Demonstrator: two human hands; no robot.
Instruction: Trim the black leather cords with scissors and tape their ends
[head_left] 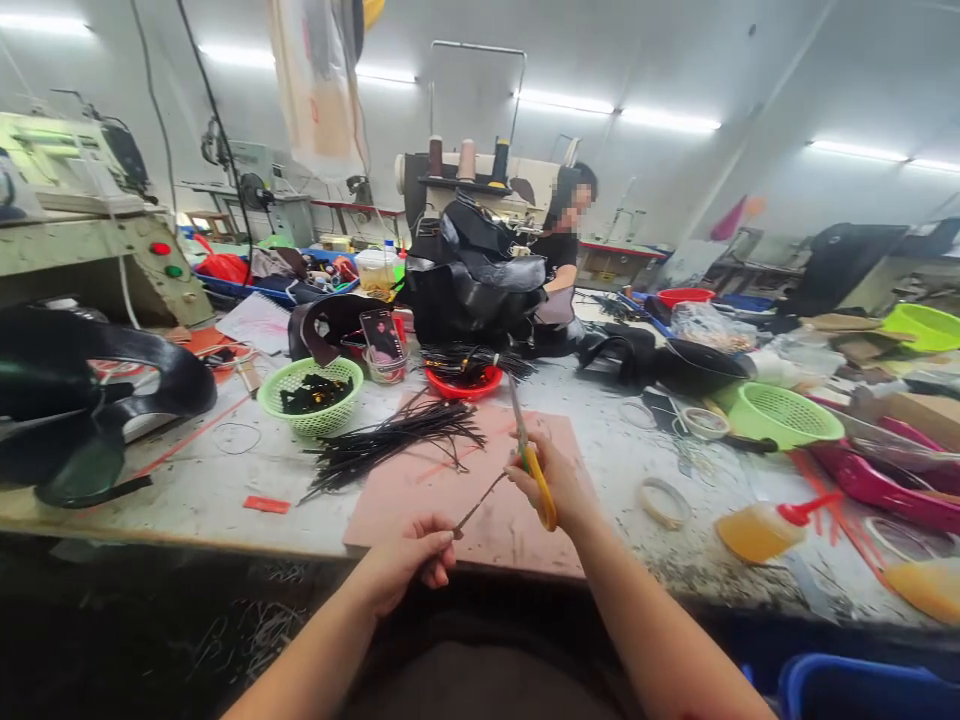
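A thin dark strip (480, 502) is stretched between my two hands above the pink board (397, 500). My left hand (420, 555) pinches its lower end between thumb and fingers. In my right hand (555, 485) are scissors (541, 490) with yellow handles, their blades pointing up and away from me; the same hand's fingertips are at the strip's upper end. A bundle of long black strips (390, 440) lies on the board's left part. Behind it, a red basket (465, 388) holds more black strips with small yellowish bits.
Left of the bundle stands a green basket (343, 412) of black pieces, beside a phone (382, 335) propped upright. To the right are a tape roll (665, 503), a bottle of amber liquid (761, 530) and another green basket (787, 418). A person (566, 240) is behind the sewing machine (517, 180).
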